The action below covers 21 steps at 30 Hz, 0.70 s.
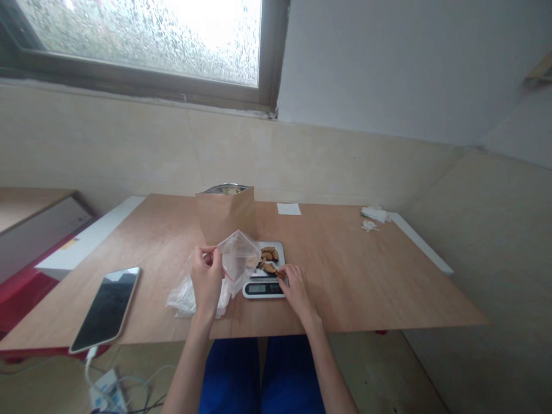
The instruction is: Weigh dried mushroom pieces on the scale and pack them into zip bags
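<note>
My left hand (207, 280) is closed on the red-striped edge of a clear zip bag (240, 257), which it holds up beside a kitchen scale (264, 289). Brown dried slices (269, 254) lie on the scale's white platform, partly behind the bag. At the platform's right edge my right hand (296, 287) pinches a dried slice (280, 275) between thumb and fingers. A pile of clear plastic bags (183, 298) lies under and beside my left hand. The figures on the scale's display are too small to read.
A brown paper pouch (226, 214) stands open behind the scale, with pale pieces inside. A phone (107, 309) with a white cable lies at the left. White paper (288, 209) is at the back, and crumpled white scraps (374, 215) lie far right on the wooden table (357, 276).
</note>
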Motion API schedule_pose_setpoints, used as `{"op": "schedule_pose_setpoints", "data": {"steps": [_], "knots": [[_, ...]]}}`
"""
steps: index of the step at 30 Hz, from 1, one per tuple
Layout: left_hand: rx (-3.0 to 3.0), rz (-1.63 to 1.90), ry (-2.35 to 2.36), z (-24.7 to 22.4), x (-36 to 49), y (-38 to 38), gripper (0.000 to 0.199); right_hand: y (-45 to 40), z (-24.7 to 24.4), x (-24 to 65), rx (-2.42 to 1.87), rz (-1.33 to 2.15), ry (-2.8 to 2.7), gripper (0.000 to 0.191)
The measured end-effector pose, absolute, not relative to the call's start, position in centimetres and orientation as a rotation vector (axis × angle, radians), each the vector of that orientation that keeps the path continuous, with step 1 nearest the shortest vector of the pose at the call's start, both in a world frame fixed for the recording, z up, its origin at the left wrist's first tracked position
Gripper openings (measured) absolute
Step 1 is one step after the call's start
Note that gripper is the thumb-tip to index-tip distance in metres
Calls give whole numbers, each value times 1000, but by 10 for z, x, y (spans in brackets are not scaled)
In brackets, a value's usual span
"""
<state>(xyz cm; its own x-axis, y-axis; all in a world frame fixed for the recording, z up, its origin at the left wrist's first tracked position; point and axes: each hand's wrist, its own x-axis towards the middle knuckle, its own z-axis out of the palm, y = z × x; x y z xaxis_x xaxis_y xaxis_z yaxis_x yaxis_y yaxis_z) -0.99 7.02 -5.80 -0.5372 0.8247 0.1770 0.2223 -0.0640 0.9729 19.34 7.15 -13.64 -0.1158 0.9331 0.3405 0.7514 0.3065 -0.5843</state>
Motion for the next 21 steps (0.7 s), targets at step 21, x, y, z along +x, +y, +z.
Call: {"op": "schedule_pose_setpoints", "data": {"steps": [21], "knots": [[1207, 1789, 1735, -69, 15, 66, 16, 53, -38, 121, -1440, 300, -1802, 13]]}}
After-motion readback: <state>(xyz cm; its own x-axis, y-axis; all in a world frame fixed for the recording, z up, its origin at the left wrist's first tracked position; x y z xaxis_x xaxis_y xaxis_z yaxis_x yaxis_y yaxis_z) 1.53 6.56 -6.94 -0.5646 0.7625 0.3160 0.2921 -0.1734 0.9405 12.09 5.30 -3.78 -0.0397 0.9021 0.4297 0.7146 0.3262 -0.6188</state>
